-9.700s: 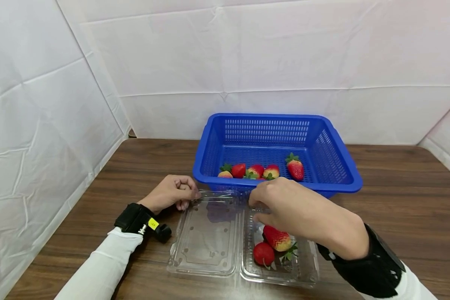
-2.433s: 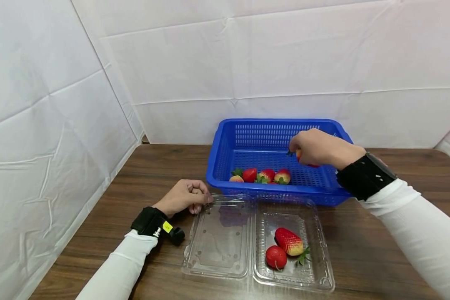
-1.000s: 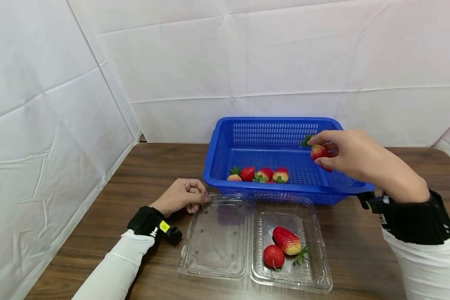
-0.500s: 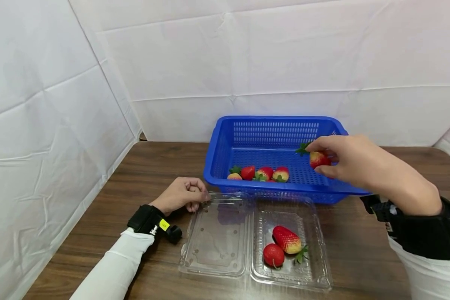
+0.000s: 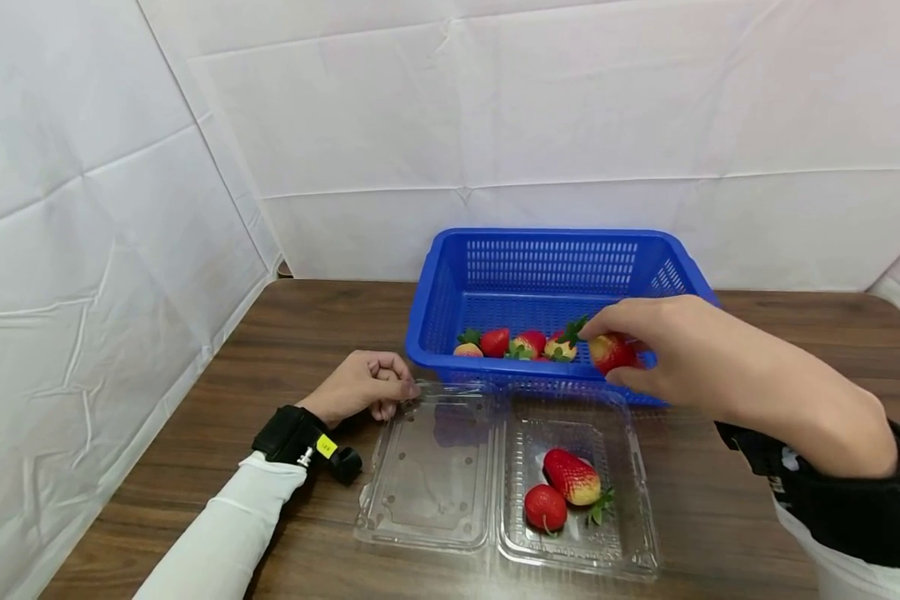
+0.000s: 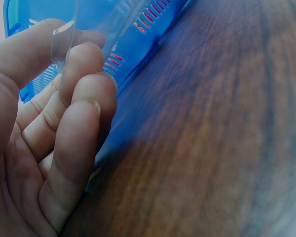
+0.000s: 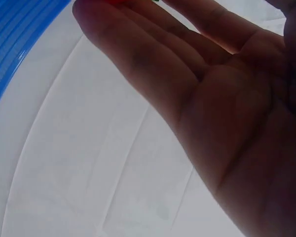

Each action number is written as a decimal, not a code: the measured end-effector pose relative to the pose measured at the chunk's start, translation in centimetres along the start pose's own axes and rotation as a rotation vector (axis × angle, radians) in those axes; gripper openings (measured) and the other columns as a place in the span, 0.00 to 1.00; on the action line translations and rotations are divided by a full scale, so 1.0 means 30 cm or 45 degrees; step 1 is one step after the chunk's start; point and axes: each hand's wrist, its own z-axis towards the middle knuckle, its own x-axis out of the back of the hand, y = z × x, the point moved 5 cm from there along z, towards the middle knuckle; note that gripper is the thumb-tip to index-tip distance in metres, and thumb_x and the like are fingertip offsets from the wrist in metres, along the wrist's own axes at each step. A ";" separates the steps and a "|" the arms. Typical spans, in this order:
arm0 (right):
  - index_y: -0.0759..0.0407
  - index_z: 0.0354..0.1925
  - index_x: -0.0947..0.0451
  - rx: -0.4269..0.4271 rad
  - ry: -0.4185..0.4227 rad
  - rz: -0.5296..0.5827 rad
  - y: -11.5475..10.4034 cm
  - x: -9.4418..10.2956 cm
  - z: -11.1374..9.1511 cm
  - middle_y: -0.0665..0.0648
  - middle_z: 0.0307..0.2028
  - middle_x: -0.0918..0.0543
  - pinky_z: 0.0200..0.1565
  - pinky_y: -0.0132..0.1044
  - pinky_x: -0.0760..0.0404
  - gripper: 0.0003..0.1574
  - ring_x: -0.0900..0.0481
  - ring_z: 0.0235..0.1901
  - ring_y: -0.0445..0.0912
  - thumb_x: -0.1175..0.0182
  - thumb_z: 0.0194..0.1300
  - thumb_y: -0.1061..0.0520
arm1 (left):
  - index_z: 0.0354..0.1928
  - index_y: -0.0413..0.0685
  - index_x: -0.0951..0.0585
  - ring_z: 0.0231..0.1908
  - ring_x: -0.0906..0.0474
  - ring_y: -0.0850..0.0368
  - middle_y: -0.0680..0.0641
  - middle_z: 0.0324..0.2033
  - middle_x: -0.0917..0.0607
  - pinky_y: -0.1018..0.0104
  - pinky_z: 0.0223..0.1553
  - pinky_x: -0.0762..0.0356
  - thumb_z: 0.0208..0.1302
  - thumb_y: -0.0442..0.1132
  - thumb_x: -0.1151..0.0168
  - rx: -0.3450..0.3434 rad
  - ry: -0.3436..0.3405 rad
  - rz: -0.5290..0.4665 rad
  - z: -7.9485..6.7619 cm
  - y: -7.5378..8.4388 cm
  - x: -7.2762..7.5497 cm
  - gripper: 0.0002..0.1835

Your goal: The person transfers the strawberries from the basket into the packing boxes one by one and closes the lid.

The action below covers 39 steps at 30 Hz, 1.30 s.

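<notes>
My right hand (image 5: pixel 690 354) holds a strawberry (image 5: pixel 611 353) between thumb and fingers, over the front right rim of the blue basket (image 5: pixel 540 236); its green leaves point left. In the right wrist view only a sliver of red shows past the fingertips. A clear plastic clamshell box (image 5: pixel 636 492) lies opened flat in front of the basket. Two strawberries (image 5: pixel 572 477) lie in its right half. The left hand (image 5: pixel 363 385) pinches the far left corner of the lid half (image 5: pixel 431 492); the left wrist view shows the clear edge between thumb (image 6: pixel 29 47) and fingers.
Several more strawberries (image 5: pixel 495 342) lie along the basket's near side. White cloth walls (image 5: pixel 345 125) stand behind and to the left of the brown wooden table (image 5: pixel 307 533). The basket's front wall stands right at the box's far edge.
The right hand has picked a strawberry from the basket's right side, lifted it, and now brings it left and nearer, toward the box. The left hand keeps its pinch on the lid corner.
</notes>
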 end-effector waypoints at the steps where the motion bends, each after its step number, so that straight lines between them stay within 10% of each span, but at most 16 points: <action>1: 0.54 0.48 0.20 0.018 -0.007 0.004 -0.010 -0.004 0.001 0.49 0.38 0.17 0.35 0.42 0.16 0.24 0.23 0.34 0.42 0.26 0.50 0.60 | 0.33 0.41 0.21 0.17 0.25 0.55 0.49 0.18 0.18 0.70 0.17 0.23 0.58 0.41 0.31 0.000 0.001 0.001 0.000 0.001 0.001 0.12; 39: 0.56 0.38 0.22 -0.039 -0.564 0.279 -0.132 -0.262 0.069 0.47 0.27 0.25 0.35 0.39 0.21 0.16 0.28 0.32 0.42 0.34 0.53 0.71 | 0.33 0.41 0.21 0.16 0.25 0.57 0.49 0.17 0.18 0.70 0.17 0.24 0.58 0.42 0.30 0.003 -0.002 0.003 0.002 0.001 -0.002 0.12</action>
